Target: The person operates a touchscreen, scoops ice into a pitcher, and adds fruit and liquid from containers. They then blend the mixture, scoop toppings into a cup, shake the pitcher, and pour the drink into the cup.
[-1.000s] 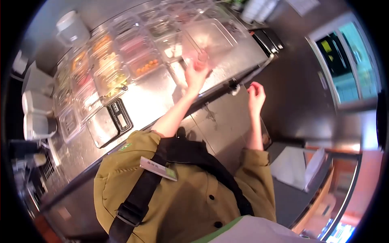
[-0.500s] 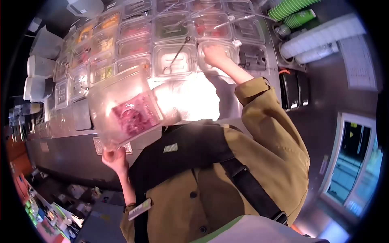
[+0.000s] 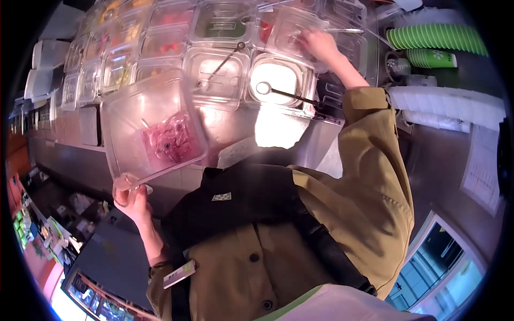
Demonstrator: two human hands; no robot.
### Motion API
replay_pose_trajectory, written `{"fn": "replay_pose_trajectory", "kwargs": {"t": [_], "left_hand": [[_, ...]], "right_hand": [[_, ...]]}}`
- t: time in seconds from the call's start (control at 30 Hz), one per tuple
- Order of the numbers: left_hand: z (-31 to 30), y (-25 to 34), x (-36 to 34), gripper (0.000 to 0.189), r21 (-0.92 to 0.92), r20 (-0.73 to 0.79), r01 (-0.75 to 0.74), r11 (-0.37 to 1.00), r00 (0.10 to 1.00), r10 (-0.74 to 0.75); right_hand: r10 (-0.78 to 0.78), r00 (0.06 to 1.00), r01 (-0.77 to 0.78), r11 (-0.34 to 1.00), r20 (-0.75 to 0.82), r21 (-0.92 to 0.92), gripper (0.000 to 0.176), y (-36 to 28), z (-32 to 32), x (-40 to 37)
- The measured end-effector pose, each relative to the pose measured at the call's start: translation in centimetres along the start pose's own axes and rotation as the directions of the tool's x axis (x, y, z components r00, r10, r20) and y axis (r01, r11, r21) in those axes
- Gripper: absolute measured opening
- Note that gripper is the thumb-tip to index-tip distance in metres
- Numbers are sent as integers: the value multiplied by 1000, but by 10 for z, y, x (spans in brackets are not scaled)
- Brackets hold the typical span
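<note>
My left hand [image 3: 133, 202] grips the near left corner of a clear plastic container [image 3: 120, 112], which is tilted over the counter's front edge. Pink-purple food [image 3: 170, 140] lies in that container, towards its right side; its kind I cannot make out. My right hand [image 3: 322, 45] is closed on a clear plastic lid [image 3: 286, 40], held up above the back right containers. In front of it stands an uncovered container [image 3: 251, 96] with bright white contents. A long-handled ladle [image 3: 289, 95] rests across it, its round end over the white.
Rows of lidded clear containers [image 3: 217, 101] fill the counter, with another long-handled utensil [image 3: 222, 63] on one lid. Stacked green cups [image 3: 433, 38] and a long white stack [image 3: 447, 101] lie to the right. White tubs [image 3: 51, 53] stand at the left.
My right hand has lifted the lid and moved it back and right, uncovering the white contents and ladle. My left hand still holds the tilted container. The view has shifted.
</note>
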State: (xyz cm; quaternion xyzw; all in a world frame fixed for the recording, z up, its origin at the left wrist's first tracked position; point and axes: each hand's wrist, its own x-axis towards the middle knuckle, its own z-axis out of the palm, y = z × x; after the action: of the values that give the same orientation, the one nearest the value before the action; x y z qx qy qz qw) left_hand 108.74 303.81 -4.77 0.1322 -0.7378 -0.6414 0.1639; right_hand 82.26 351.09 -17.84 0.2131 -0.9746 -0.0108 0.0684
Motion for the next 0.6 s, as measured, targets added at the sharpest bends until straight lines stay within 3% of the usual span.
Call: {"fn": "replay_pose_trajectory", "kwargs": {"t": [0.07, 0.13, 0.2, 0.27, 0.37, 0.47, 0.5, 0.6], "left_hand": [[7, 4, 2, 21, 140, 79, -32, 990, 997, 21], [25, 20, 6, 17, 241, 157, -57, 969, 987, 19], [46, 31, 12, 14, 270, 231, -116, 956, 971, 53], [60, 40, 17, 15, 343, 331, -113, 933, 944, -7], [72, 42, 20, 12, 476, 372, -175, 862, 928, -18], [81, 47, 20, 10, 508, 377, -169, 845, 925, -42], [83, 49, 21, 10, 519, 382, -172, 837, 923, -48], [84, 49, 20, 11, 544, 386, -212, 812, 923, -18]], "right_hand": [[-36, 976, 39, 999, -214, 6, 35, -8, -19, -15], [47, 991, -51, 998, -123, -35, 38, -43, -53, -63], [118, 988, -109, 990, 103, -86, 38, -69, -55, -120], [241, 897, -275, 961, 370, 40, 34, -89, -58, -137], [201, 959, -270, 866, 201, 422, 20, -99, -39, -144], [263, 965, -232, 794, 26, 562, 16, -102, -32, -128], [285, 956, -260, 691, 78, 675, 13, -105, -25, -125], [157, 987, -148, 781, 39, 607, 13, -108, -21, -126]]}}
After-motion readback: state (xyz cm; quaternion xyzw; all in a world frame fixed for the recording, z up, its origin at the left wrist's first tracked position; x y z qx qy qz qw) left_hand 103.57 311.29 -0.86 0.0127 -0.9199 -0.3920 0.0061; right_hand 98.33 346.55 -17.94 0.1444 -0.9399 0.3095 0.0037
